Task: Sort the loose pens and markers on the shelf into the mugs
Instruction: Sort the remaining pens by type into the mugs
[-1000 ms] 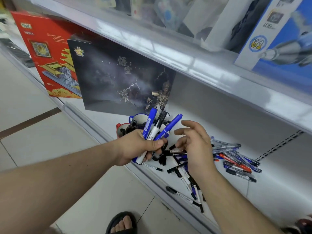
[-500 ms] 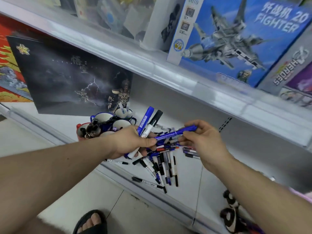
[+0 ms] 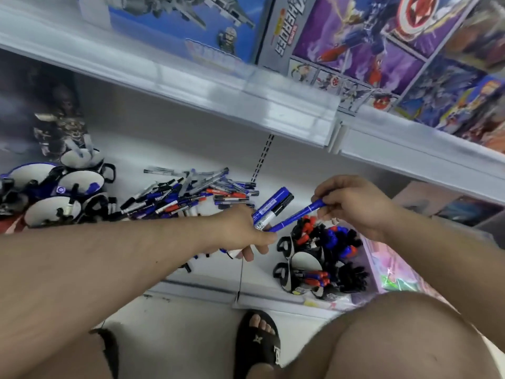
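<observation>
My left hand [image 3: 243,231] grips a bundle of markers [image 3: 273,207], a blue one and a black-capped white one, pointing up to the right. My right hand [image 3: 355,205] pinches one end of a thin blue pen [image 3: 297,216]; the pen's other end reaches my left hand's fingers. A heap of loose blue, red and black pens [image 3: 188,195] lies on the white shelf [image 3: 153,149] behind my left forearm. Under my hands stand black-handled mugs [image 3: 303,262] holding red, blue and black markers. At the far left stand blue-rimmed mugs [image 3: 52,192].
An upper shelf edge [image 3: 218,91] overhangs the work area, with toy boxes [image 3: 355,45] above it. A dark box with a figure [image 3: 54,119] stands at the back left. A pink box [image 3: 393,269] flanks the right mugs. My sandalled foot [image 3: 258,343] and knee [image 3: 410,337] are below.
The view has swung right, so the pen heap and the blue-rimmed mugs now lie to the left. Both hands moved right over the black-handled mugs, still holding the markers and the blue pen.
</observation>
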Available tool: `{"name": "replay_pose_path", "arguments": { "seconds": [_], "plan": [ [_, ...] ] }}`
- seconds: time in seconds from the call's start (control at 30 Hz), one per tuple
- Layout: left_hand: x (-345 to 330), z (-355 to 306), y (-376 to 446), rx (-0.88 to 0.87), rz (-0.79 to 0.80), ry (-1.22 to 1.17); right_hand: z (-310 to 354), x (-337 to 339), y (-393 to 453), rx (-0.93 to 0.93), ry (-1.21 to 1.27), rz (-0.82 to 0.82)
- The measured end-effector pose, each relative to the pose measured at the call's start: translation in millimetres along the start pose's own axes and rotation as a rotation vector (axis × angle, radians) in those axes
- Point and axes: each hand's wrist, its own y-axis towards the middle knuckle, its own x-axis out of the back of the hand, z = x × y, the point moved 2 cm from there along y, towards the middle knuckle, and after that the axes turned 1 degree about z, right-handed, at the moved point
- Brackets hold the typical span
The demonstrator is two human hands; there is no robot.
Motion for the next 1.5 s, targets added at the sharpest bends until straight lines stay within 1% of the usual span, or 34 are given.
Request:
{"name": "replay_pose_path", "arguments": {
  "seconds": [0.17,0.2,0.27,0.33,0.37,0.43,0.53,0.63,0.7,0.77,0.9,0.93,1.0,1.07,1.1,1.13,1.17,1.23,1.27,1.33,1.43,1.5],
  "plan": [
    [-24,-8,22,0.044,0.038,-0.032,-54,41,0,-0.042,-0.013,-0.139],
    [-27,-7,25,0.059,0.041,-0.042,-67,43,2,-0.036,-0.064,-0.16],
    [-31,-4,28,0.097,0.048,-0.051,-93,45,8,0.014,-0.272,-0.2],
    [-33,1,29,0.128,0.047,-0.036,-117,39,13,0.058,-0.49,-0.167],
    [-33,3,30,0.144,0.044,-0.03,-131,34,16,0.06,-0.551,-0.143],
    [-30,9,30,0.185,0.058,-0.06,-160,23,23,0.058,-0.628,-0.139],
    [-24,15,26,0.25,0.141,-0.173,-192,6,36,0.048,-0.657,-0.14],
    [-20,15,21,0.288,0.188,-0.31,-214,-11,47,0.012,-0.769,-0.037],
    [-18,14,21,0.304,0.202,-0.357,-218,-20,51,0.022,-0.868,0.005],
    [-18,13,21,0.322,0.207,-0.377,-213,-24,53,0.046,-0.894,-0.006],
    [-19,13,24,0.324,0.234,-0.354,-198,-21,56,-0.036,-0.957,0.051],
    [-20,13,24,0.321,0.241,-0.338,-193,-18,55,-0.031,-0.966,0.036],
    [-22,13,25,0.308,0.264,-0.297,-178,-7,53,0.039,-0.903,-0.077],
    [-24,12,26,0.299,0.283,-0.256,-154,5,48,0.088,-0.676,-0.215],
    [-25,12,27,0.295,0.286,-0.236,-139,11,44,0.089,-0.53,-0.256],
    [-27,11,28,0.29,0.285,-0.217,-125,14,40,0.08,-0.386,-0.263],
    [-28,11,29,0.285,0.283,-0.202,-112,14,36,0.076,-0.252,-0.221],
    [-31,8,31,0.272,0.283,-0.186,-89,9,26,0.072,-0.063,-0.06],
    [-33,7,33,0.263,0.286,-0.182,-79,5,20,0.085,-0.025,0.02],
    [-36,3,36,0.244,0.298,-0.178,-67,-4,12,0.147,-0.046,0.115],
    [-40,-1,40,0.226,0.3,-0.171,-63,-14,7,0.211,-0.065,0.122],
    [-39,-2,42,0.229,0.275,-0.183,-65,-9,10,0.185,0.057,0.047]
  ]
}}
